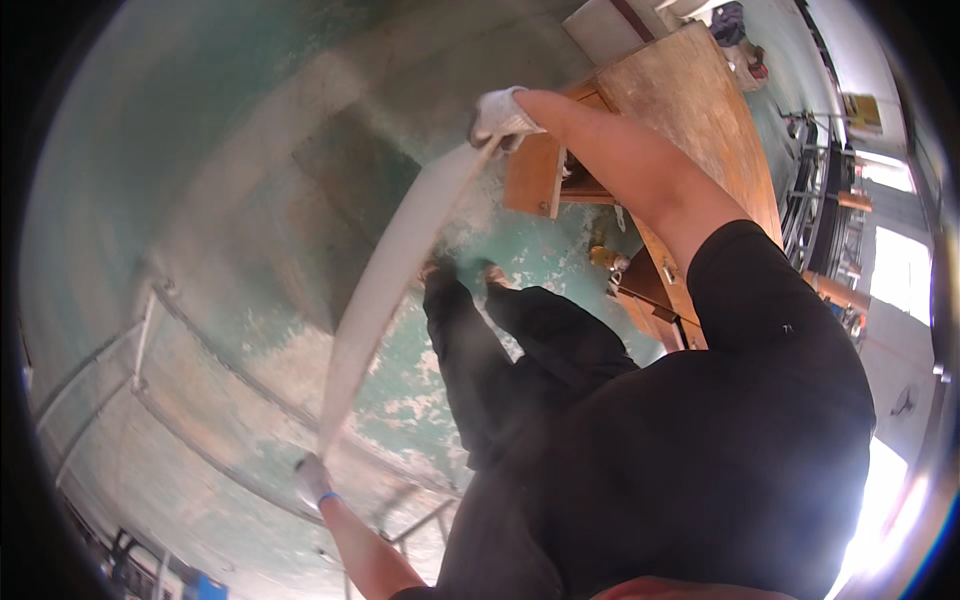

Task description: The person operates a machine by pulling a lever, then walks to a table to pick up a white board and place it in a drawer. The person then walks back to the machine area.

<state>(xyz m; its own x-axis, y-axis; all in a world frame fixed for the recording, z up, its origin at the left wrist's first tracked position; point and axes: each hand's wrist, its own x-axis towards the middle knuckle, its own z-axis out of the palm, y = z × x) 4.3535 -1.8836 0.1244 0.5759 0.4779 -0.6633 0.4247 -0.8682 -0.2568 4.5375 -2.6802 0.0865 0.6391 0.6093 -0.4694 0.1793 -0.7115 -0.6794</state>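
A long, flat, off-white board (395, 260) stretches between my two hands, held edge-on above the floor, so one face shows as a narrow strip. My right hand (503, 118), in a pale work glove with grey fingertips, is closed around its far end. At the near left end, my left hand (312, 482), gloved too and with a blue band at the wrist, grips the other end. Its fingers are partly hidden by the glove's back. My legs (480, 370) in dark trousers stand just to the right of the board.
At the right stands a wooden desk (690, 90) with an open door (535, 175) close below my right arm. A yellow item (605, 257) sits by the desk's lower part. On the left, a metal tube frame (215, 350) rests over the worn green floor (410, 400). Long dark bars (825, 200) fill a rack beyond.
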